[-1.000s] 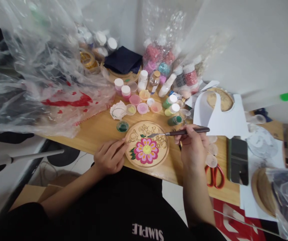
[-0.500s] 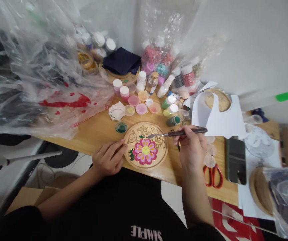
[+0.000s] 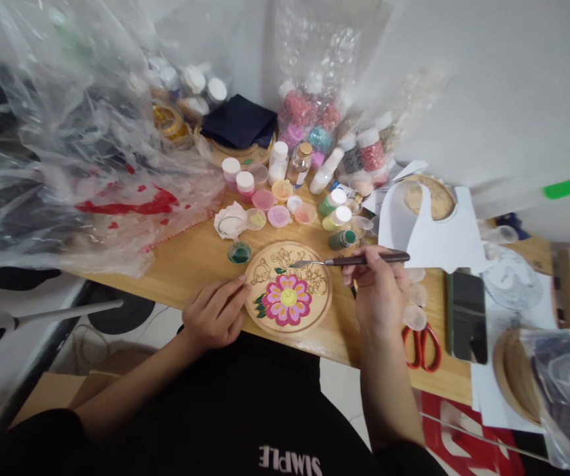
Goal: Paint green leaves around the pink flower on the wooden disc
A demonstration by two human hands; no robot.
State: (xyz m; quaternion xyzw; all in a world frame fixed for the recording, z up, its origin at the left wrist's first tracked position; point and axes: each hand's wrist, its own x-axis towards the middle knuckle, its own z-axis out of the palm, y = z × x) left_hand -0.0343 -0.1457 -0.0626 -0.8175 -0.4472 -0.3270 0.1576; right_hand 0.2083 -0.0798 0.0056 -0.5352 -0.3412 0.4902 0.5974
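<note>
A round wooden disc (image 3: 315, 304) lies near the table's front edge, painted with a pink flower, a yellow centre and green leaves. My left hand (image 3: 214, 312) rests at the disc's left rim, fingers curled and touching it. My right hand (image 3: 380, 291) pinches a thin dark-handled metal tool (image 3: 359, 260), held level, its small blade tip over the disc's upper part near a green leaf. A small pot of green paint (image 3: 240, 252) stands just left of the disc.
Small cups and bottles of coloured powder (image 3: 280, 198) crowd behind the disc. Crumpled clear plastic bags (image 3: 67, 152) cover the left. Red-handled scissors (image 3: 422, 347), a dark phone (image 3: 466, 317) and white paper (image 3: 438, 231) lie to the right.
The tool's tip has lifted slightly and drifted up over the disc. Both hands stay almost where they were.
</note>
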